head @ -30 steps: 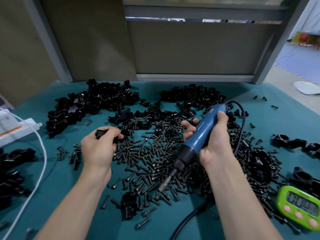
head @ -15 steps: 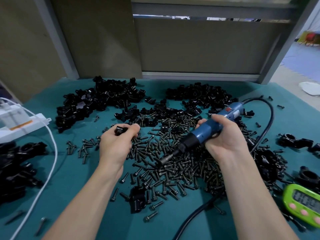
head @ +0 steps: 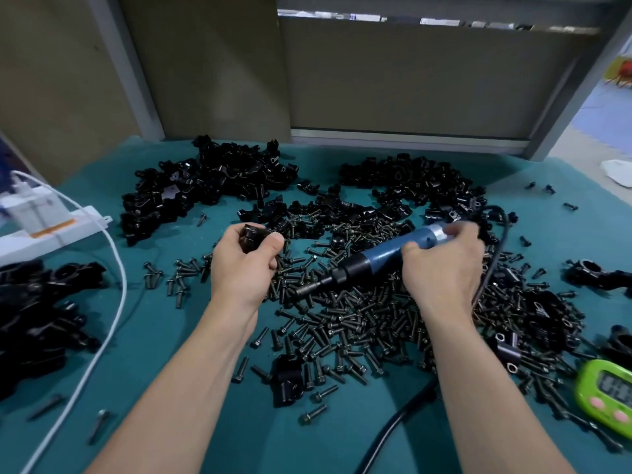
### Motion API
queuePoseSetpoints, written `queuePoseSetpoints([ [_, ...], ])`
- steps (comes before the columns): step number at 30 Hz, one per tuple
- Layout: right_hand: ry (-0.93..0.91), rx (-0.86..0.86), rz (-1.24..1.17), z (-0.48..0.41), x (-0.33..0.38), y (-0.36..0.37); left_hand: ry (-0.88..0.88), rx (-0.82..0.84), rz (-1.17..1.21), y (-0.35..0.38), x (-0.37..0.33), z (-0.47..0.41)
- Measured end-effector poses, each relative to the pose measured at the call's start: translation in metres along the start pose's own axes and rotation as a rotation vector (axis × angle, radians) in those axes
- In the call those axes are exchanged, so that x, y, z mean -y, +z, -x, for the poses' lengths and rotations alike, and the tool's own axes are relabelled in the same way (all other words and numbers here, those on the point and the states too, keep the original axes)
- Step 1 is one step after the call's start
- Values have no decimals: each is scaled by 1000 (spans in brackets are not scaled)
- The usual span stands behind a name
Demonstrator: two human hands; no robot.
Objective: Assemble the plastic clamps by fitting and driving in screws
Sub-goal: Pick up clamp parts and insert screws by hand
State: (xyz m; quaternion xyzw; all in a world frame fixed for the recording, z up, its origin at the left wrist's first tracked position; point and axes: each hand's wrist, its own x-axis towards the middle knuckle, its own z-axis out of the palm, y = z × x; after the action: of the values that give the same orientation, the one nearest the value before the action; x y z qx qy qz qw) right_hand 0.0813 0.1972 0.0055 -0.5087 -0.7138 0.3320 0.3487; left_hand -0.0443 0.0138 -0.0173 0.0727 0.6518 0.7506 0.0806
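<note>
My left hand [head: 244,265] grips a small black plastic clamp [head: 251,237] above the screw heap, thumb pressed on its right side. My right hand [head: 441,265] holds a blue electric screwdriver [head: 383,254] by its rear end; the tool lies nearly level, with its dark bit [head: 307,288] pointing left toward my left wrist. A wide heap of black screws [head: 359,323] covers the teal mat [head: 191,336] under both hands. Piles of black clamp parts [head: 212,186] lie behind.
A second pile of clamp halves [head: 410,183] sits at the back right, more black parts [head: 37,309] at the left edge. A white power strip [head: 41,227] with a white cable [head: 113,302] lies left. A green timer [head: 605,391] sits front right. The screwdriver's black cord [head: 492,254] loops right.
The screwdriver has swung from steeply tilted to nearly level, and my right hand has slid back to its rear end. My left hand has raised the clamp slightly.
</note>
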Motion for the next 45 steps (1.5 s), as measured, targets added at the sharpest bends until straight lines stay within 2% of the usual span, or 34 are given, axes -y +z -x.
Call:
queuePoseSetpoints([
  [2, -139, -13, 23, 7, 11, -6, -10, 5, 43, 0, 0, -1],
  [3, -205, 56, -10, 10, 16, -9, -11, 8, 53, 0, 0, -1],
  [5, -343, 327, -34, 19, 26, -15, -8, 11, 64, 1, 1, -2],
  [7, -449, 626, 47, 32, 34, -19, -13, 12, 74, 0, 2, -3],
  [10, -516, 832, 227, 50, 39, -13, -22, -12, 67, -1, 2, -5],
  [13, -587, 862, 360, 68, 39, 1, -23, -41, 67, -4, 0, -7],
  [21, -849, 668, 593, 85, 40, 16, -12, -54, 58, -6, -6, -5],
  [24, -811, 716, 559, 88, 40, 15, -16, -40, 58, -7, -6, -4],
  [28, -585, 790, 282, 75, 41, 10, -12, 11, 13, -8, -4, -1],
  [34, -446, 712, -111, 38, 48, -8, 89, 152, -137, -1, 3, 12],
  [39, -248, 645, -454, 32, 34, -14, 213, 301, -324, 6, 1, 21],
  [41, -176, 608, -553, 32, 26, -15, 217, 340, -298, 10, 0, 23],
  [45, -87, 656, -725, 30, 17, -18, 189, 404, -254, 13, -3, 27],
])
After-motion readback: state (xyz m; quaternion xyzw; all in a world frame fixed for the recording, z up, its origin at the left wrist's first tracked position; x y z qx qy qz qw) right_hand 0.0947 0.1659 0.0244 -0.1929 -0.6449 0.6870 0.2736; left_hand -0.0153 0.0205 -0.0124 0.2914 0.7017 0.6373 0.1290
